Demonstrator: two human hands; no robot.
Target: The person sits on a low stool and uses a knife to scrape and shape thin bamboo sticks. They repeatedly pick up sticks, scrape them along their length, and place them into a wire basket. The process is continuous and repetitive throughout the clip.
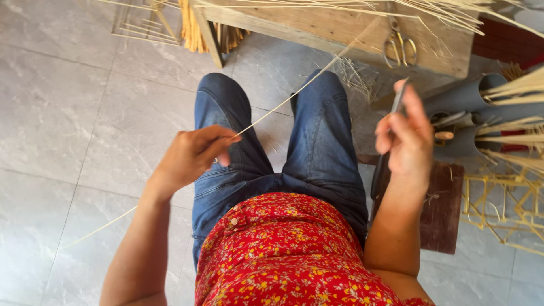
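My left hand (195, 152) pinches a long thin pale bamboo strip (294, 93) above my left thigh. The strip runs up and right toward the wooden bench (340, 31), and its other end trails down to the floor at the lower left. My right hand (405, 136) is raised beside my right knee, its fingers closed on a slim grey blade (398, 102) that points upward. The two hands are apart, with my blue-jeaned legs between them.
Scissors (399, 45) lie on the bench among loose bamboo strips. Grey tubes (459, 102) holding strip bundles and yellow bamboo frames (504, 204) stand at the right. A dark wooden board (445, 209) lies beside my right leg. More frames (144, 25) sit top left on grey tile.
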